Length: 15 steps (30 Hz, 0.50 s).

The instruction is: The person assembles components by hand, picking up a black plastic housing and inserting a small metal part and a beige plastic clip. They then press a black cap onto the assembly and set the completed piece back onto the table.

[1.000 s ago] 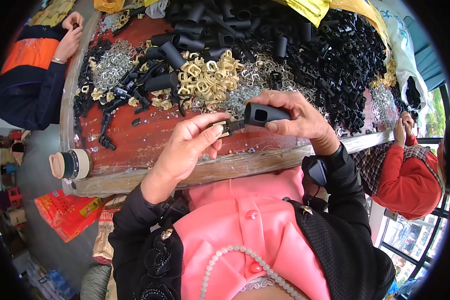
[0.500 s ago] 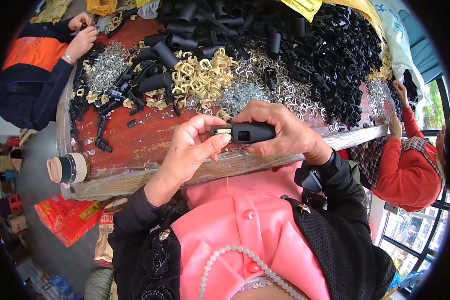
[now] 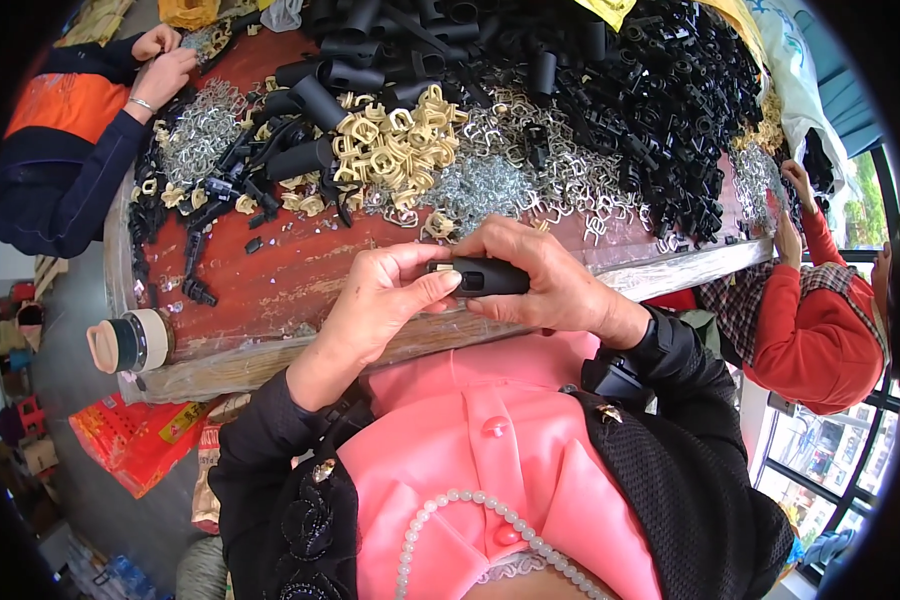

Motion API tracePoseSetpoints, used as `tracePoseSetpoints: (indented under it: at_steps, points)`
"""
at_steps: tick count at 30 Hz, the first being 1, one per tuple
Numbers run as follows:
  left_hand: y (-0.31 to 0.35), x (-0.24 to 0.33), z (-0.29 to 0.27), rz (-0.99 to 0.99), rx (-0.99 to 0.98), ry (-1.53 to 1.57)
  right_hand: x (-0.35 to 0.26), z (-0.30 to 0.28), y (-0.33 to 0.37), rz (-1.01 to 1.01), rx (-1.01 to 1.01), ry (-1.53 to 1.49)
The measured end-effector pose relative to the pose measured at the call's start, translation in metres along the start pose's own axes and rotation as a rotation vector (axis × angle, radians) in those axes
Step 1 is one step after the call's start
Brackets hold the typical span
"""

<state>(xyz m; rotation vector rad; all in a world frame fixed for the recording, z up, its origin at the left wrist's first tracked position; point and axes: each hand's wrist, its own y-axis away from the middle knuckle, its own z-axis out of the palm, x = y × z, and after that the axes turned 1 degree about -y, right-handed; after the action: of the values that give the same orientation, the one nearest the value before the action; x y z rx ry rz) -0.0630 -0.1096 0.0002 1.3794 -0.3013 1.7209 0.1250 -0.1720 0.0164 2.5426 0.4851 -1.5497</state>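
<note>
My right hand (image 3: 558, 285) is closed round a short black plastic tube (image 3: 500, 279) with a rectangular window cut in its side. Between thumb and fingers, my left hand (image 3: 390, 295) pinches a small black part with a cream-coloured insert (image 3: 443, 268) at the tube's left end. The two pieces meet end to end; how deep the part sits inside is hidden by my left thumb. Both hands are above the near edge of the red table (image 3: 270, 265). Just beyond them lie a heap of cream plastic clips (image 3: 400, 140) and a pile of small silvery springs (image 3: 480, 190).
Bent metal wire pieces (image 3: 202, 140), black tubes (image 3: 355, 75) and a large heap of small black parts (image 3: 660, 120) cover the far table. A lidded jar (image 3: 135, 342) stands at the left corner. Co-workers sit left, in an orange-and-navy top (image 3: 70, 110), and right, in red sleeves (image 3: 810, 345).
My right hand and the tube have shifted left, toward my left hand. Less of the small part shows outside the tube. The whole view has shifted slightly.
</note>
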Motion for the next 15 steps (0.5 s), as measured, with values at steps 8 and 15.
tracePoseSetpoints:
  at_steps: [8,15]
  points:
    - [-0.004,0.004,0.009,0.025,-0.055,0.138,-0.010,-0.003,-0.005,-0.354,-0.070,-0.040]
    - [0.003,0.008,0.009,-0.082,-0.131,0.262,-0.005,-0.012,0.008,-0.284,-0.035,-0.050]
